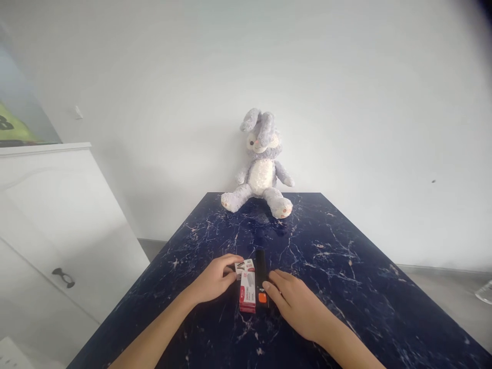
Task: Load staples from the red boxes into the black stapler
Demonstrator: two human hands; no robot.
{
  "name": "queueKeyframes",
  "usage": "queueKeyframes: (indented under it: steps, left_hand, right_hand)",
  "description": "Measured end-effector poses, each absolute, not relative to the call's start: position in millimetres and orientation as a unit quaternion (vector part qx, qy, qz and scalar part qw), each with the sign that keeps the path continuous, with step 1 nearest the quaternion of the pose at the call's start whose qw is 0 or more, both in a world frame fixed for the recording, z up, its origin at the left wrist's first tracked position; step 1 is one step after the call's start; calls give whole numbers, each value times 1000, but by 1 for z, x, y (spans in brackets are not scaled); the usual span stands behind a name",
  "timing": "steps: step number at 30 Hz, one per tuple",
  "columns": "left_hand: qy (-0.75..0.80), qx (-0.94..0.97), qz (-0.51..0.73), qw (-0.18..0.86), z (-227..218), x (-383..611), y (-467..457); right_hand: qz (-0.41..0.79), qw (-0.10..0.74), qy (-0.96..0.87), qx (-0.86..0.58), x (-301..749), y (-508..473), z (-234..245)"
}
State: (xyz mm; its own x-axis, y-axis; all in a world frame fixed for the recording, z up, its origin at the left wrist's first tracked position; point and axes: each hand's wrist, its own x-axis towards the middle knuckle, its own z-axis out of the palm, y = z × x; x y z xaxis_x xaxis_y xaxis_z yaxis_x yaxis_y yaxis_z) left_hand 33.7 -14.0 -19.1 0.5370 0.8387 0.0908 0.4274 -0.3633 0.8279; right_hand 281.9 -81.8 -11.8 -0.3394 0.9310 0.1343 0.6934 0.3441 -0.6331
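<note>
A small red and white staple box (pixel 247 291) lies on the dark blue marbled table (pixel 346 287), with its far flap open. My left hand (pixel 215 279) pinches the open far end of the box with thumb and fingers. Right beside the box lies a black stapler (pixel 261 274) with an orange patch near its close end. My right hand (pixel 294 302) rests flat with fingers stretched out, its fingertips touching the stapler's near end.
A grey and white plush rabbit (pixel 262 169) sits at the table's far edge against the white wall. A white cabinet (pixel 49 220) with a dark handle stands to the left of the table.
</note>
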Motion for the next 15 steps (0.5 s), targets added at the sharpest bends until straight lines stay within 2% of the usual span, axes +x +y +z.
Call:
queueKeyframes:
  steps: [5, 9, 15]
  left_hand:
    - [416, 783, 309, 344, -24, 40, -13]
    - [389, 792, 289, 371, -21, 43, -18]
    - [440, 796, 255, 329, -17, 40, -19]
  right_hand:
    - [237, 246, -785, -517, 282, -82, -11]
    - [238, 246, -783, -520, 282, -82, -14]
    - [232, 253, -788, -511, 282, -81, -17]
